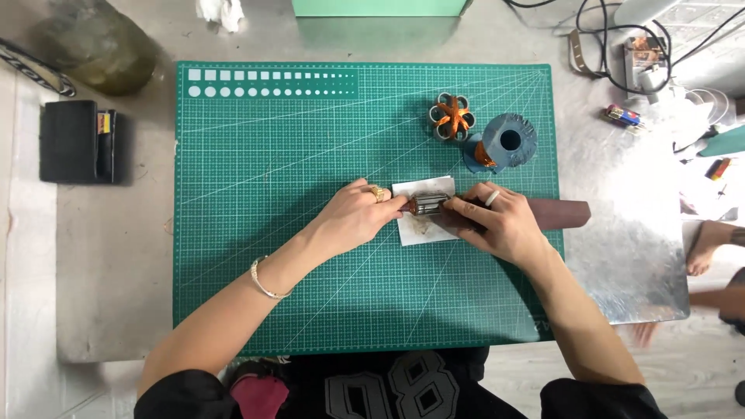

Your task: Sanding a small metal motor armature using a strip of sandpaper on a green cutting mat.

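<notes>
Setting: a grey counter seen from above, with a green cutting mat as the working area; the mat is the landmark for every place below.
Left hand: over the mat's middle, fingers closed around the left end of a small dark cylindrical part; the grip is narrow and appears to steady the part against turning.
Right hand: just right of the mat's middle, fingers pinching the right end of the same part and resting on a brown strip; the grip is closed on the part.
Cylindrical part: held level between both hands, just above a white paper piece, right of the mat's centre.
White paper piece: flat on the mat under the part, stained brown, likely placed to catch residue and spare the mat.
Brown strip: lies across the mat's right edge and onto the counter, one end under the right hand.
Orange-and-metal coil piece: upper right of the mat, apart from the hands.
Blue-grey round housing: just right of the coil piece, its bore facing up.
Black case: on the counter, left of the mat.
Cables: beyond the mat's upper right corner.
Another person's foot: on the floor, beyond the counter to the right of the mat.
</notes>
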